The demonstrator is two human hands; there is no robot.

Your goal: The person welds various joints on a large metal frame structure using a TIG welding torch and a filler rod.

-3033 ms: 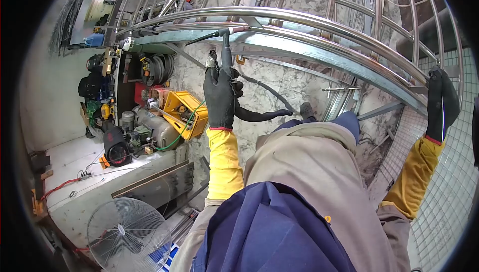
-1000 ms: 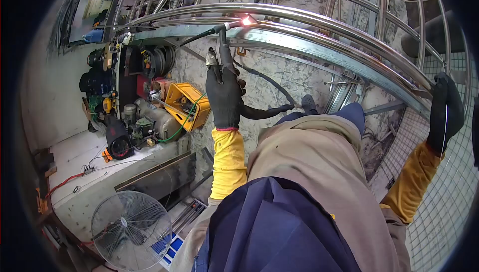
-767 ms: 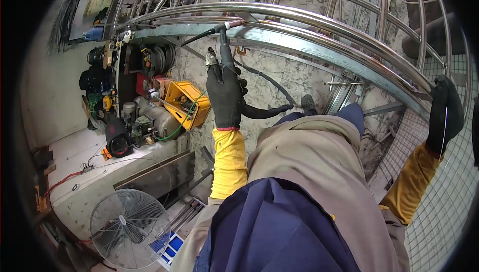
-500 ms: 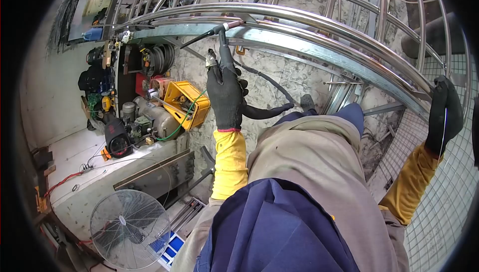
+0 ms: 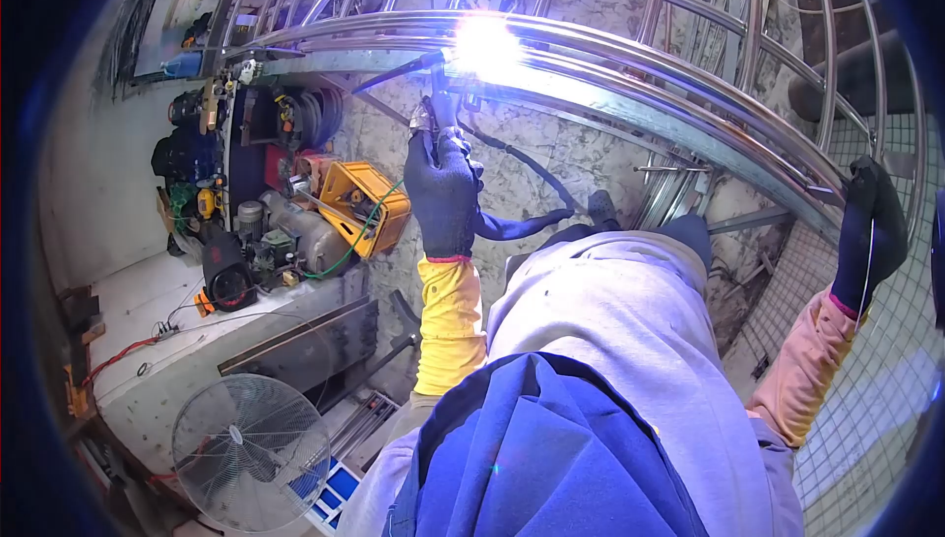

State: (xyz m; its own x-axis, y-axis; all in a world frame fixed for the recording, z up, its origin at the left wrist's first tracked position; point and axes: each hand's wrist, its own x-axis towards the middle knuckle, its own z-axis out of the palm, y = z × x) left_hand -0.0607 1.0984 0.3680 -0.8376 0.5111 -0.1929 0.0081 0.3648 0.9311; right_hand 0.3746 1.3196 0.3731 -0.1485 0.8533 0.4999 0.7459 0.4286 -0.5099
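My left hand (image 5: pixel 442 194), in a black glove with a yellow sleeve, grips the handle of a welding torch (image 5: pixel 440 104). The torch tip sits at the curved stainless steel railing (image 5: pixel 640 55), where a bright white arc (image 5: pixel 485 45) burns. A black hose (image 5: pixel 527 225) runs down from the torch across my leg. My right hand (image 5: pixel 870 232), also in a black glove, is closed around the railing's end at the far right and holds a thin wire that hangs down beside the glove.
Below on the left lie a yellow crate (image 5: pixel 366 208), a compressor (image 5: pixel 295 234), cable coils and tools. A floor fan (image 5: pixel 251 451) stands at the lower left. Wire mesh (image 5: pixel 876 409) covers the right side. My legs fill the middle.
The arc has lit at the torch tip and washes the scene in blue-white light; half a second ago it was out. Both hands stay in place.
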